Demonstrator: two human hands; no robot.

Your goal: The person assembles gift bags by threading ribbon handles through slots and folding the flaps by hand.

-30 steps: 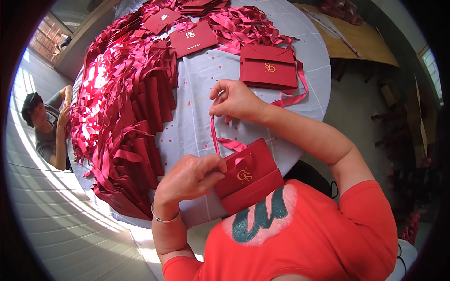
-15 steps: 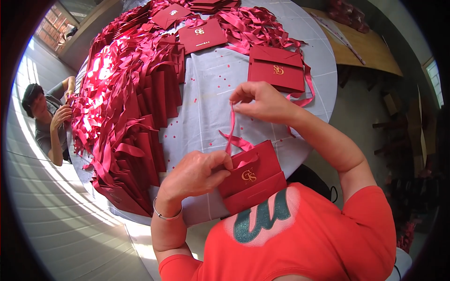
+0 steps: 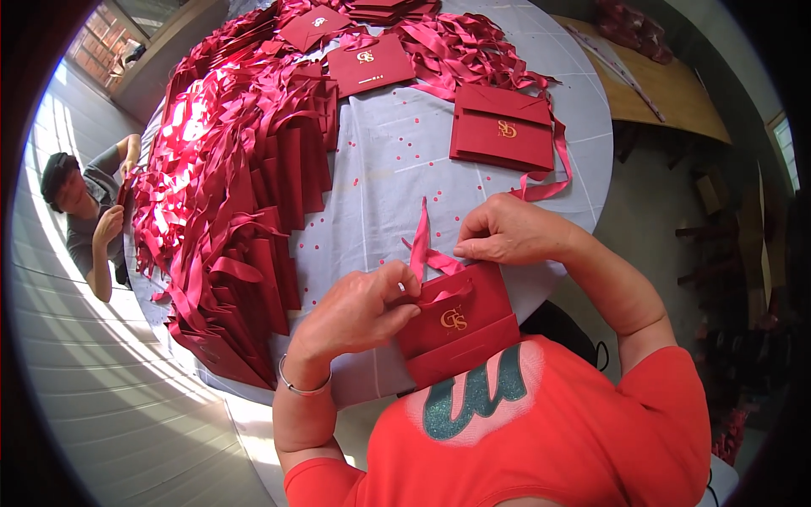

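A small red paper bag (image 3: 457, 319) with a gold emblem lies tilted at the table's near edge, against my front. My left hand (image 3: 359, 308) is closed at its upper left corner, thumb and index finger pinching the bag there. From the top rises a pink-red ribbon (image 3: 421, 237), one tail standing up and another crossing toward the right. Just above the bag's upper right corner is my right hand (image 3: 515, 230), its fingertips drawn together close to the crossing ribbon. What lies between those fingertips is too small to make out.
Many red bags with ribbons (image 3: 228, 169) crowd the left of the round cloth-covered table (image 3: 372, 190). Another bag (image 3: 504, 127) lies at the right, and one more (image 3: 370, 66) farther back. Red dots are scattered on the cloth. A person (image 3: 89, 207) handles something at the far left.
My right hand has let go of the upright ribbon tail and moved down and right, toward the bag's upper right corner. My left hand keeps its place at the bag.
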